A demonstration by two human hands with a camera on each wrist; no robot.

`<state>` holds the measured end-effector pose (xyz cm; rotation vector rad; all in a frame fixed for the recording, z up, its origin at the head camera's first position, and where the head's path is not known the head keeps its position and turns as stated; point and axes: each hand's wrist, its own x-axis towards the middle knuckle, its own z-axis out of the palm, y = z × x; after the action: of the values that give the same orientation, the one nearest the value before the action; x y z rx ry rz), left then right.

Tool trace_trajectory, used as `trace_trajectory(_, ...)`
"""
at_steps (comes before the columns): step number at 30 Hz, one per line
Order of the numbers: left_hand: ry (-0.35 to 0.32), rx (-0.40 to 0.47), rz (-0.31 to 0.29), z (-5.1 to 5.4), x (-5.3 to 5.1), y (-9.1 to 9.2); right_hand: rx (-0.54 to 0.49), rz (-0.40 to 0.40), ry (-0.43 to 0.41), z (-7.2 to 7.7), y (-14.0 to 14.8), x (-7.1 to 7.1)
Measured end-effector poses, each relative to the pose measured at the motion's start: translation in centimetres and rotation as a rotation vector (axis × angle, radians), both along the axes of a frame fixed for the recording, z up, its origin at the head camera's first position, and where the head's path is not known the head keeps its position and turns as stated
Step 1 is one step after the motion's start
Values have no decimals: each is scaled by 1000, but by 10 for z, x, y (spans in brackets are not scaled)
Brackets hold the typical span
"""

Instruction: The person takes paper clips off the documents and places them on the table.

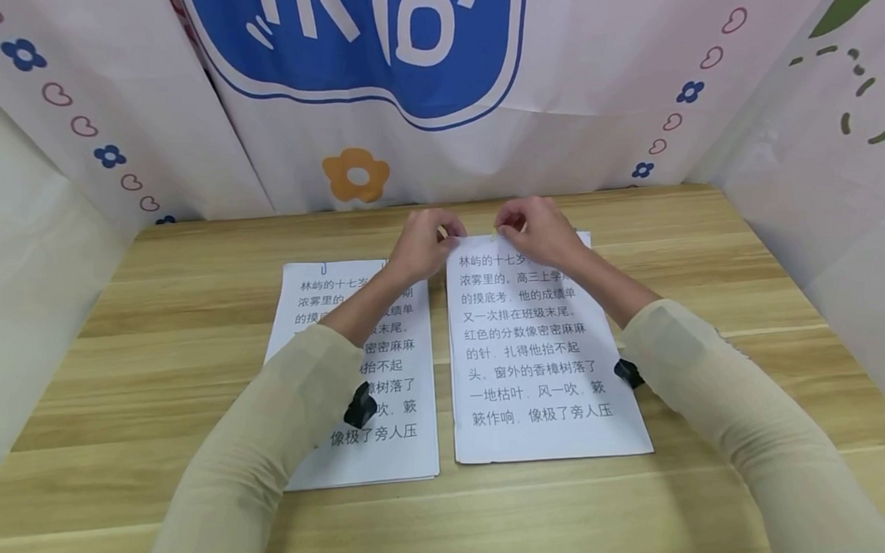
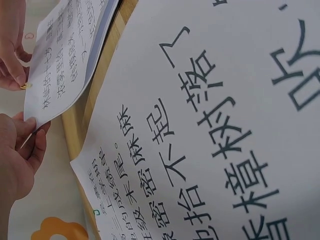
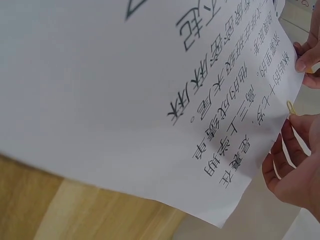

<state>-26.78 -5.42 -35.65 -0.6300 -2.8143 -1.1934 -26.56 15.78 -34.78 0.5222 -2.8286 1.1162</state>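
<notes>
Left hand (image 1: 424, 244) pinches the paper stack (image 1: 538, 372) by its corner, seemingly steadying it, while the right hand (image 1: 539, 230) alongside pinches a yellow clip (image 3: 290, 107).

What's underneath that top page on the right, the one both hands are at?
Under the top page, the left wrist view shows edges of more sheets, with the wooden table around them. Their number can't be told, and whatever is printed on them is covered.
</notes>
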Motion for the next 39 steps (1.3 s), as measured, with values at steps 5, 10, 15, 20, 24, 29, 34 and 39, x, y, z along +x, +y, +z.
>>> trace_trajectory(5,-1,-9,2,1,0,0,-19,1,-8,-1,2,-1)
trace_trajectory(10,1,-11,-2,2,0,-1,-22,-3,-4,-2,2,-1)
trace_trajectory(15,2,-9,-5,2,1,-1,-7,-27,3,-1,0,0)
trace_trajectory(20,6,-10,-9,2,1,-1,-12,-40,4,-2,0,1)
trace_trajectory(24,11,-2,-11,1,1,-1,-32,-48,-2,-3,0,1)
trace_trajectory(29,10,-4,-6,2,1,-1,-62,-59,-12,-3,-1,1)
trace_trajectory(34,4,-9,-1,4,2,-1,-84,-74,-18,-4,-1,1)
trace_trajectory(39,6,-14,2,5,2,-2,-93,-80,-21,-3,-1,1)
